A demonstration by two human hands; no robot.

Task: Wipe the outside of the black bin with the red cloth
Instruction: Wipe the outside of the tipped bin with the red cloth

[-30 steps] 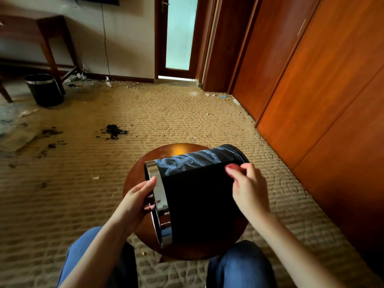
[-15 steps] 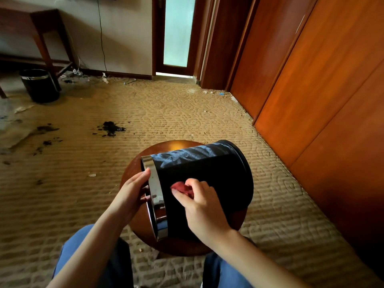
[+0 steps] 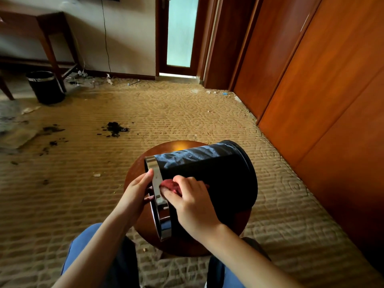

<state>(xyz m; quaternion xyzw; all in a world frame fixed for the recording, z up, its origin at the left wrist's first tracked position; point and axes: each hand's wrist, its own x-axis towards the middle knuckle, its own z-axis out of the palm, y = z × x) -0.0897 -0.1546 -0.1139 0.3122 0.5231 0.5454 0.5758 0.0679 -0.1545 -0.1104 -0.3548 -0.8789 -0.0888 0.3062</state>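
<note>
The black bin (image 3: pixel 220 175) lies on its side on a round wooden stool (image 3: pixel 182 146), its chrome-rimmed mouth turned to the left. My left hand (image 3: pixel 137 190) grips that chrome rim, thumb on the outside and fingers inside the mouth. My right hand (image 3: pixel 191 200) holds the bunched red cloth (image 3: pixel 170 187) and presses it against the bin's outer wall just beside the rim. Most of the cloth is hidden under my fingers.
A second black bin (image 3: pixel 44 87) stands far left beside a wooden table leg (image 3: pixel 54 55). Dark debris (image 3: pixel 114 128) and scraps lie on the tan carpet. Wooden wardrobe doors (image 3: pixel 311 80) run along the right. My knees in blue trousers flank the stool.
My right hand has swept the red cloth leftwards along the bin's side, from near its base to beside the chrome rim. My left hand has kept its hold on the rim.
</note>
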